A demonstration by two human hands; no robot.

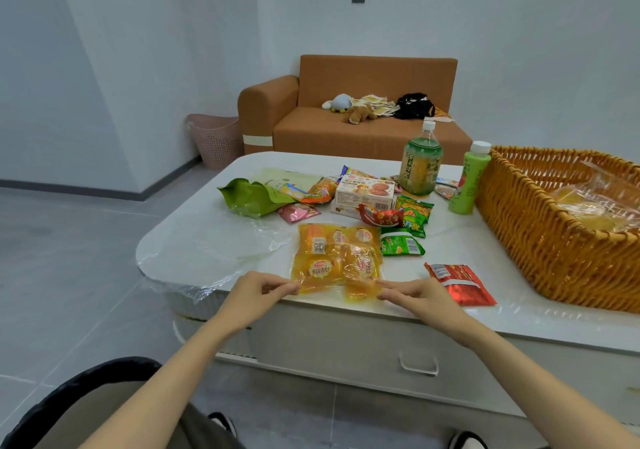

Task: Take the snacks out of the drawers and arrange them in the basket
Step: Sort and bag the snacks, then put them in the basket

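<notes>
Head view: left hand (258,292) and right hand (415,298) pinch near corners of clear yellow plastic bread-roll bag (337,258) at white desk's (194,240) near edge; best lift level, into orange wicker basket (519,226), right edge.

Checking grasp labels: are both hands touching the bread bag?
Touching. Head view: the left hand pinches the bread bag at its near left corner, and the right hand pinches its near right corner. No gap shows at either.
</notes>
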